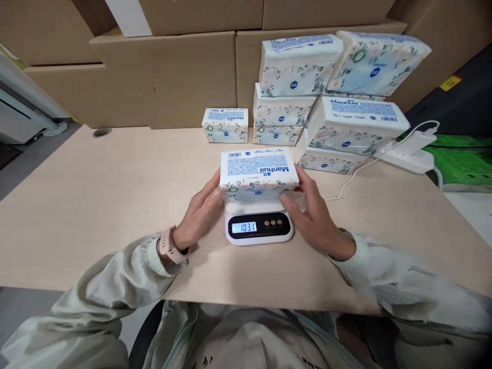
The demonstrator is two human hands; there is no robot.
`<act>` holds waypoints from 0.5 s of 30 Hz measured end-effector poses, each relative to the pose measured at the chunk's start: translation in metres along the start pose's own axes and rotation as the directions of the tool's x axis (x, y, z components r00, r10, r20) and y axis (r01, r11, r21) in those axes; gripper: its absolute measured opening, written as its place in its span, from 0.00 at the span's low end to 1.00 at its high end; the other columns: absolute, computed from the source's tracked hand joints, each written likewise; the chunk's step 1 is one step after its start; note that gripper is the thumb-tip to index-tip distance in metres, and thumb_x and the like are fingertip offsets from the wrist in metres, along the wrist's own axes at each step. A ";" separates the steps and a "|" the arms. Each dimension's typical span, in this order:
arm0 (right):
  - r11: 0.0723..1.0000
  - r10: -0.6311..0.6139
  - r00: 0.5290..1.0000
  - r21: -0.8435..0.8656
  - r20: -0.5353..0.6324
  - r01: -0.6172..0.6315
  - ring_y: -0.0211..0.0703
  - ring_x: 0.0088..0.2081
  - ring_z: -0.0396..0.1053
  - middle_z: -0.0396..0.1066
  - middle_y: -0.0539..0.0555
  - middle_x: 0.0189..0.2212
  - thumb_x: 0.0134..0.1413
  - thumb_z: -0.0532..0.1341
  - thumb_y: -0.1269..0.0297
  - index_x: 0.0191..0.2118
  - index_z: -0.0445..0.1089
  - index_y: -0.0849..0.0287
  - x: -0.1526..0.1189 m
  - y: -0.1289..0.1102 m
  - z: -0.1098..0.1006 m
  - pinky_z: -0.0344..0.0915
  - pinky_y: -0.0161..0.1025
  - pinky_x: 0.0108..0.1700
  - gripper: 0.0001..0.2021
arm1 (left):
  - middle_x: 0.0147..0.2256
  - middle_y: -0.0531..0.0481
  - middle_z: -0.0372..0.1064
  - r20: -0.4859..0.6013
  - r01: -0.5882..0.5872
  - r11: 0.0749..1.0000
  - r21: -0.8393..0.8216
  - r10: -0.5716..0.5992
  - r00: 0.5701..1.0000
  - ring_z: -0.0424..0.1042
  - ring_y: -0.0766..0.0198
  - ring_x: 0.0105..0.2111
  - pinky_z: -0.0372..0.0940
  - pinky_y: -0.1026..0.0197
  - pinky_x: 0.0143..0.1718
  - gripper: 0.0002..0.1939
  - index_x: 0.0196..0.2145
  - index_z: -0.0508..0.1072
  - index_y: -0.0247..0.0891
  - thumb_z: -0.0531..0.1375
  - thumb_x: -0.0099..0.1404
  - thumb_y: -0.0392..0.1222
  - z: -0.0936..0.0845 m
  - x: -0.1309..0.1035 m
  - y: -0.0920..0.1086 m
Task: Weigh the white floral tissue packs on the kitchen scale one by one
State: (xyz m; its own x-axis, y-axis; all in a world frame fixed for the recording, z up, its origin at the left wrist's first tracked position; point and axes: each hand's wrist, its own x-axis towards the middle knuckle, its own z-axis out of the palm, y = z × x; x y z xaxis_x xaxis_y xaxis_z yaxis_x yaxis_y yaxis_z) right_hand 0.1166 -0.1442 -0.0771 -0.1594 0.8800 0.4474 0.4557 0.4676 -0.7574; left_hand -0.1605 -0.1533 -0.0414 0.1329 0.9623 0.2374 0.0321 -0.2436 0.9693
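A white tissue pack with blue print and a floral side lies on a small white kitchen scale, whose lit display reads 103.1. My left hand is against the pack's left end, its fingers partly hidden behind it. At the right end, my right hand has its thumb on the front face and its fingers round the side. Both hands hold the pack between them. The scale's platform shows just below the pack.
Behind, more tissue packs are stacked at the back right, and a single pack stands left of them. Cardboard boxes line the table's back. A white power strip with a cable lies at the right.
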 end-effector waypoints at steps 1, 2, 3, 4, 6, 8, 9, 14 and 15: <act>1.000 0.012 1.000 -0.017 0.013 -0.012 0.59 0.60 0.70 0.72 0.60 0.64 0.68 0.65 0.47 0.78 0.52 0.43 0.008 -0.001 0.005 0.75 0.60 0.58 0.39 | 0.70 0.49 0.68 0.010 -0.013 1.000 -0.019 0.013 1.000 0.59 0.46 0.75 0.52 0.40 0.79 0.24 0.63 0.79 0.46 0.63 0.76 0.59 0.001 0.006 0.002; 0.999 0.012 1.000 -0.031 0.014 -0.012 0.60 0.59 0.71 0.72 0.61 0.63 0.68 0.65 0.47 0.79 0.50 0.44 0.020 -0.002 0.010 0.76 0.60 0.57 0.40 | 0.70 0.49 0.68 0.005 -0.029 0.999 -0.037 0.030 1.000 0.59 0.46 0.75 0.53 0.41 0.79 0.24 0.62 0.79 0.46 0.64 0.75 0.57 -0.001 0.013 0.003; 0.999 -0.010 1.000 -0.042 0.006 0.010 0.60 0.59 0.71 0.71 0.62 0.62 0.68 0.64 0.48 0.79 0.49 0.45 0.035 -0.001 0.017 0.76 0.62 0.57 0.40 | 0.70 0.50 0.68 -0.009 -0.052 0.997 -0.053 0.052 0.999 0.59 0.46 0.75 0.54 0.42 0.78 0.23 0.62 0.79 0.46 0.65 0.75 0.56 -0.004 0.023 0.004; 0.997 -0.055 0.998 -0.054 -0.008 0.055 0.61 0.60 0.70 0.70 0.62 0.63 0.68 0.63 0.48 0.78 0.49 0.45 0.053 0.000 0.025 0.75 0.64 0.59 0.39 | 0.69 0.50 0.68 -0.027 -0.083 0.994 -0.065 0.082 0.996 0.58 0.46 0.75 0.55 0.43 0.78 0.23 0.62 0.79 0.46 0.66 0.73 0.56 -0.010 0.035 0.005; 0.980 -0.183 0.982 -0.085 -0.045 0.179 0.63 0.65 0.67 0.65 0.61 0.69 0.70 0.60 0.49 0.78 0.49 0.46 0.098 0.005 0.045 0.69 0.68 0.67 0.37 | 0.68 0.51 0.70 -0.061 -0.162 0.984 -0.077 0.158 0.986 0.57 0.45 0.76 0.57 0.44 0.77 0.25 0.61 0.79 0.47 0.70 0.70 0.57 -0.025 0.066 0.005; 0.954 -0.274 0.961 -0.142 -0.051 0.264 0.65 0.69 0.63 0.61 0.61 0.72 0.72 0.56 0.48 0.77 0.47 0.49 0.149 0.011 0.068 0.62 0.71 0.71 0.34 | 0.65 0.54 0.73 -0.104 -0.253 0.965 -0.069 0.246 0.964 0.59 0.45 0.75 0.58 0.45 0.76 0.29 0.61 0.77 0.46 0.73 0.66 0.57 -0.043 0.101 0.003; 0.944 -0.290 0.956 -0.178 -0.051 0.277 0.65 0.70 0.62 0.61 0.62 0.72 0.74 0.54 0.49 0.77 0.46 0.51 0.174 0.014 0.079 0.61 0.71 0.72 0.33 | 0.64 0.56 0.74 -0.130 -0.298 0.953 -0.059 0.288 0.949 0.60 0.46 0.74 0.58 0.45 0.76 0.31 0.61 0.76 0.45 0.74 0.65 0.57 -0.052 0.119 0.001; 0.911 -0.313 0.949 -0.292 -0.031 0.291 0.66 0.72 0.61 0.65 0.67 0.67 0.78 0.44 0.60 0.74 0.51 0.60 0.255 0.021 0.126 0.56 0.75 0.74 0.25 | 0.66 0.55 0.70 -0.270 -0.348 0.937 0.033 0.343 0.900 0.63 0.51 0.71 0.58 0.51 0.74 0.36 0.66 0.67 0.39 0.75 0.65 0.47 -0.078 0.189 -0.031; 0.912 -0.304 0.952 -0.296 -0.024 0.284 0.67 0.73 0.61 0.65 0.68 0.68 0.78 0.42 0.62 0.72 0.55 0.62 0.261 0.022 0.131 0.55 0.77 0.73 0.24 | 0.68 0.52 0.68 -0.302 -0.326 0.944 0.051 0.326 0.896 0.62 0.51 0.72 0.57 0.52 0.75 0.38 0.66 0.66 0.37 0.75 0.64 0.44 -0.080 0.198 -0.039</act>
State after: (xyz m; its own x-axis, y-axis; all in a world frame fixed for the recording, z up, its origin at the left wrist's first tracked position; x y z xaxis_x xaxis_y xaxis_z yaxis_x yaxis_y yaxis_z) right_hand -0.0298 0.1063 -0.0391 -0.2696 0.6941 0.6675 0.6293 0.6517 -0.4235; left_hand -0.2142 0.0562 -0.0271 -0.1695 0.8195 0.5474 0.0373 -0.5497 0.8345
